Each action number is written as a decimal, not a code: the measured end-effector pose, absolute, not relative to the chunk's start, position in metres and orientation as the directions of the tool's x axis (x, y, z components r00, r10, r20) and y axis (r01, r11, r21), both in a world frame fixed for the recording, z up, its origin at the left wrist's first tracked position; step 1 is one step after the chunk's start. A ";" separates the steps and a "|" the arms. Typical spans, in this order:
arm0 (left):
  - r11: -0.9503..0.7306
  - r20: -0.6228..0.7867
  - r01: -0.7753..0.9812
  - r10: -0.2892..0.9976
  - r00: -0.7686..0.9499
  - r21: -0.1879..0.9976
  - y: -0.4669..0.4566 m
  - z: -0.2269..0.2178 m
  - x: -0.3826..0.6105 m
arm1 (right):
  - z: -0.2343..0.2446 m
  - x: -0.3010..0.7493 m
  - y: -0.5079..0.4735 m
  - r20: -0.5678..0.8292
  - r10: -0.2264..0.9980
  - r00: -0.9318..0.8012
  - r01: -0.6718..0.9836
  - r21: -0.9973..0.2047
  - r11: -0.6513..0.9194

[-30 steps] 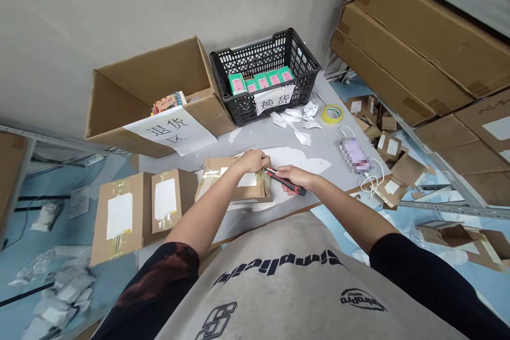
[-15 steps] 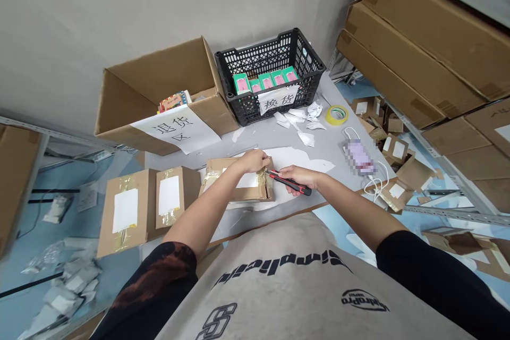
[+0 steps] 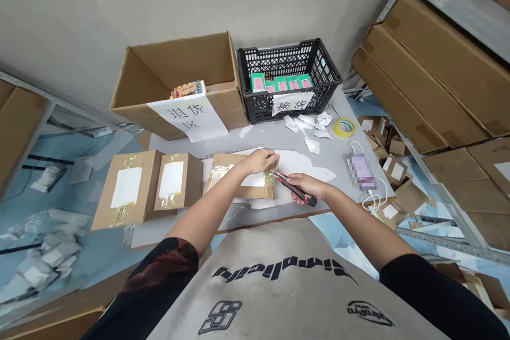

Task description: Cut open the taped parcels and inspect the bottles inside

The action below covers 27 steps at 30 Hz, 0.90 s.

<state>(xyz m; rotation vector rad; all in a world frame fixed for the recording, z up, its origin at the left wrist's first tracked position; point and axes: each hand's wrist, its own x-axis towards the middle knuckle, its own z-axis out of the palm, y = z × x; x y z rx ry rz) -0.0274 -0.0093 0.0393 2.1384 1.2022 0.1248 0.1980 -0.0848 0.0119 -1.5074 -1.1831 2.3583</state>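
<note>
On the desk (image 3: pixel 258 136) there is one parcel (image 3: pixel 253 193) between the person's two hands; one cutter (image 3: pixel 294 188); two taped cartons (image 3: pixel 142 206) at the left end, each with one white label; one large open carton (image 3: pixel 135 118) and one black crate (image 3: pixel 258 110) along the far side, each with one paper sign hung on its front; five green-and-pink boxes (image 3: pixel 282 84) in a row inside the crate; one roll of yellow tape (image 3: pixel 338 130); one pixelated phone-shaped item (image 3: pixel 361 170); and several paper scraps (image 3: pixel 313 146), overlapping too much to count.

The parcel lies flat near the desk's front edge; it is brown cardboard, longer than deep, with shiny yellowish tape across both ends and a white label partly hidden by the left arm; the left grip (image 3: pixel 261 160) rests on its right end with fingers bent, though whether they pinch anything cannot be told; the right grip (image 3: pixel 306 185) is closed around the red-and-black cutter, whose tip points at that same taped end.
</note>
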 end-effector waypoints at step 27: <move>-0.379 0.160 0.825 0.925 0.344 0.420 -0.126 0.001 -0.118 | 0.057 0.180 -0.088 -0.844 0.396 -0.361 0.480 -0.532 -0.697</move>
